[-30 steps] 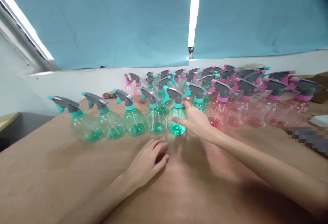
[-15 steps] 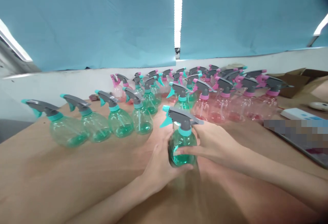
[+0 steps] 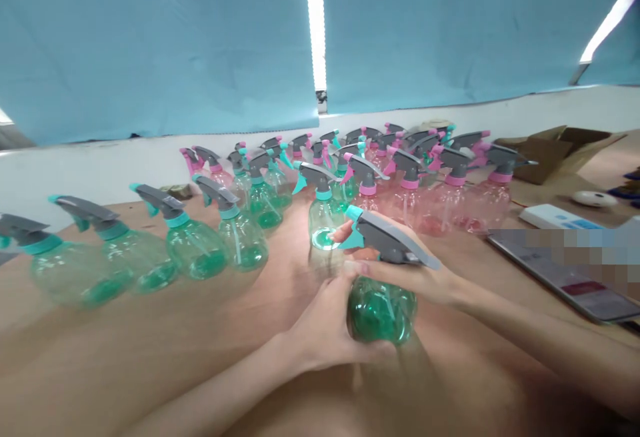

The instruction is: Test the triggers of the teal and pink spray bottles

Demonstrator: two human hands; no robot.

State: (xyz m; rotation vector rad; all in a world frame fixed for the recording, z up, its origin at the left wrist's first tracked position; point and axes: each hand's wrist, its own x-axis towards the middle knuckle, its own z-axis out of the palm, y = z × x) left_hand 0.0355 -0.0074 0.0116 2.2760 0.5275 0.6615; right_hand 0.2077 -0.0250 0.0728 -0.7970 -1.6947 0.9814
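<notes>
Holding a clear green-tinted plastic spray bottle [image 3: 381, 310] tilted above the brown worktop [image 3: 100, 370], my left hand [image 3: 325, 330] closed round its bulbous body, my right hand [image 3: 400, 278] curled at its neck. Judged light and slippery; body is the safest hold.

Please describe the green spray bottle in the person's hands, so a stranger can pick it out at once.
On the brown tabletop, green and pink spray bottles stand in rows. Nearest the person is a green bottle with a grey trigger head. Only this one is held, tilted, in the left hand and right hand.
</notes>
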